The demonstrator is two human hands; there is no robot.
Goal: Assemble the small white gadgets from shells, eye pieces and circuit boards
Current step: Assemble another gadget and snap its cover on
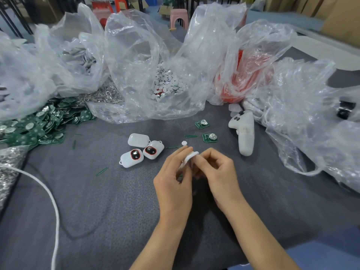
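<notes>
1. Head view: holding a white shell (pixel 190 158) between left grip (pixel 173 182) and right grip (pixel 218 172), fingers of both curled round it, over the grey worktop (pixel 116 201), near centre.
2. Just left of the grips: three white gadgets (pixel 127 162) clustered and touching, two showing red-rimmed eye pieces (pixel 134 154), one plain.
3. Just beyond the grips: a small white disc (pixel 184 143); right of it, two green circuit boards (pixel 210 137), apart; farther right, a white controller (pixel 244 133) lying flat.
4. Far left: a heap of loose boards (pixel 39 123); behind, clear bags (pixel 136 55), one holding white discs.
</notes>
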